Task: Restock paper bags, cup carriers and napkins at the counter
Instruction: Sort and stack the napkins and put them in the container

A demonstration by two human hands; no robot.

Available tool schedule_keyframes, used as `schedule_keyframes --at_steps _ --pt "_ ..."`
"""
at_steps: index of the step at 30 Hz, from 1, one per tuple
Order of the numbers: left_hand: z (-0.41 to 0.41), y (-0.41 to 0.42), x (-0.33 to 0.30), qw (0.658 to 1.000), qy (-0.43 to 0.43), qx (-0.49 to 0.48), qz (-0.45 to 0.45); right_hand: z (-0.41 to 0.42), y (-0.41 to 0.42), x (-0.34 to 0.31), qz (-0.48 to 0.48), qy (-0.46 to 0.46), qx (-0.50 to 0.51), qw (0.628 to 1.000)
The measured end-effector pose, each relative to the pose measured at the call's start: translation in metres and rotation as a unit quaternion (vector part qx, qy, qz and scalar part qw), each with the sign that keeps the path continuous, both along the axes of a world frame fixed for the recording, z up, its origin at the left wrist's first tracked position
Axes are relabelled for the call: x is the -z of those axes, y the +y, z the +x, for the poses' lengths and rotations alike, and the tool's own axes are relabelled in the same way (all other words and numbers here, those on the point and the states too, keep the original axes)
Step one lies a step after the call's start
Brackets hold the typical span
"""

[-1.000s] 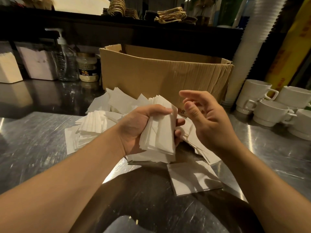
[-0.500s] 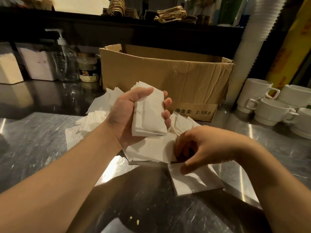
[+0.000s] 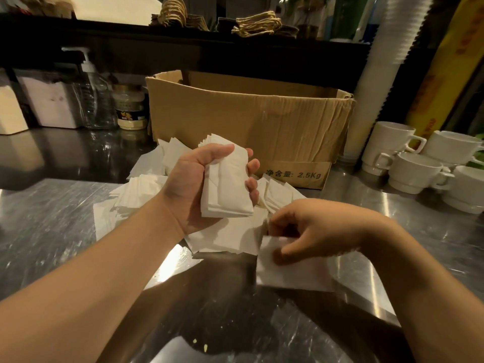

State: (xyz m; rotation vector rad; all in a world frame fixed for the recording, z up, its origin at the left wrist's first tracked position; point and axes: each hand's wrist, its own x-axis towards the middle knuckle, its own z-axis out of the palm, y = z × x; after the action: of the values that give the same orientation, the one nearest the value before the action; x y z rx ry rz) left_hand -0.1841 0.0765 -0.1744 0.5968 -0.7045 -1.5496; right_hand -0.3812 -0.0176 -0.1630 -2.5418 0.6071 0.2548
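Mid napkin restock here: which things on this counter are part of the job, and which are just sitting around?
Part of the job:
napkin stack, gripped by the left hand
single napkin, pinched by the right hand
loose napkin pile
cardboard box

Just sitting around:
white mugs
pump bottle
small jar
stack of paper cups

Right hand (image 3: 318, 233) is blurring, its fingers (image 3: 277, 226) indistinct; the box (image 3: 248, 119) is hiding its contents; right-edge cups (image 3: 466, 191) are being cropped.

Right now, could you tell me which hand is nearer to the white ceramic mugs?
Right. The right hand pinches a loose napkin nearer the white ceramic mugs; the left hand, farther left, grips a napkin stack.
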Motion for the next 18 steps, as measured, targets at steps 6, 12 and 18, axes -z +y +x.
schedule_keyframes --at_steps 6,12,18 --pt "-0.002 0.001 0.0 1.0 0.009 0.001 0.001 -0.009 -0.017 -0.004 0.13 -0.226 0.124 0.958" --pt "-0.003 0.001 0.001 1.0 -0.005 -0.001 0.011 -0.008 -0.034 0.002 0.17 -0.409 0.299 0.845" --pt "-0.004 0.001 0.001 0.999 -0.017 -0.008 0.025 -0.01 -0.048 -0.001 0.208 -0.429 0.417 0.774"
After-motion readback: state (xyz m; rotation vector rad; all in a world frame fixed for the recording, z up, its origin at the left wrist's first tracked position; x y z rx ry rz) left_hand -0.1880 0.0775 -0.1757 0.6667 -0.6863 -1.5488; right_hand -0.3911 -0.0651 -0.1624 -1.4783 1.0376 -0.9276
